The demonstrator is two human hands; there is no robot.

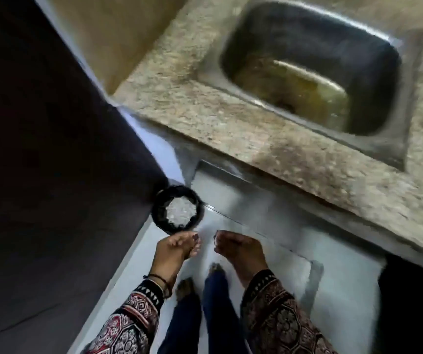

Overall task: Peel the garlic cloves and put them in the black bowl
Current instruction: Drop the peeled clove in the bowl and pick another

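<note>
The black bowl (158,213) lies just above the left hand (177,247), with the right hand (236,247) beside it, both curled, hold unclear, and pale floor (139,272) open below the counter (256,139) edge.

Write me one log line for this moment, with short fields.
left hand: curled, near black bowl | right hand: curled, contents unclear | black bowl: white cloves inside

Place: home kitchen, blurred, viewed from above.
Counter: speckled granite slab (231,118) across far and right, grey front below its edge.
Sink: steel basin (282,39) sunk into slab at far right, yellowish stain at bottom.
Floor: pale glossy tiles (256,218) near, bare feet (185,287) on them.
Left: tall dark panel (52,149), appliance or cupboard unclear.
</note>
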